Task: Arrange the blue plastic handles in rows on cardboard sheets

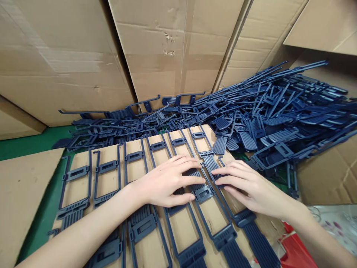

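Note:
Dark blue plastic frames, each with a ribbed plate at one end and a slotted crosspiece, lie in two overlapping rows on a cardboard sheet [108,190]. My left hand [171,180] lies palm down over the middle of the rows, its fingers stretched and apart. Its fingertips touch a near-row frame [204,194] beside its slotted crosspiece. Opposite, my right hand [241,182] has its fingers extended, with the tips on the ribbed plate of a far-row frame [211,163]. The rightmost near-row frame [245,217] runs beneath the right hand, which partly hides it.
A large tangled heap of similar blue pieces [267,108] spreads behind and to the right. Tall cardboard boxes [178,48] stand along the back. Another cardboard sheet [25,182] lies left on a green surface [46,197]. A red bag [297,249] is at lower right.

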The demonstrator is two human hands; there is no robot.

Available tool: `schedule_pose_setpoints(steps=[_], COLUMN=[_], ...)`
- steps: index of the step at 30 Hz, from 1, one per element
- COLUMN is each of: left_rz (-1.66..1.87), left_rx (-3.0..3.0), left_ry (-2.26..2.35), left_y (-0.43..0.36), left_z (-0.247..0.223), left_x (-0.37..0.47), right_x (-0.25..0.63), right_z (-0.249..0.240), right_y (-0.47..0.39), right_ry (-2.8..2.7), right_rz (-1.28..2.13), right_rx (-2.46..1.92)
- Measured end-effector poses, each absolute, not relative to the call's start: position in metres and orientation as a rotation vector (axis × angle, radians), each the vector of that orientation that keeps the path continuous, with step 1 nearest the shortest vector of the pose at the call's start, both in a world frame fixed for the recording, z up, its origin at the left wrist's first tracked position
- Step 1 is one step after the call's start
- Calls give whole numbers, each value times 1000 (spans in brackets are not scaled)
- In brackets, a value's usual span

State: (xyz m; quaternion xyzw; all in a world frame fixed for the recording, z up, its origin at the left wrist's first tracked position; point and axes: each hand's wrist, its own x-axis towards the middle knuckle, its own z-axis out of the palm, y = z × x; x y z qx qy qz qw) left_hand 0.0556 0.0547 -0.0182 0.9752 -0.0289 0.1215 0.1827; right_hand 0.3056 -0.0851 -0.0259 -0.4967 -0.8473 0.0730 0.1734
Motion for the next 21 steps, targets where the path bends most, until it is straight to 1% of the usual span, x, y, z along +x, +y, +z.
schedule_pose_setpoints(steps=[15,21], left_rz=[305,294], left_rx=[2756,2756], left_ry=[-67,-61], left_y=[56,56], left_z=[-20,-21], left_x=[53,52], right_x=[317,313], right_z=[-31,-27], right_y=[-86,-85], right_ry=[-2383,-2377], right_rz=[203,151], right_rx=[-1420,-1336])
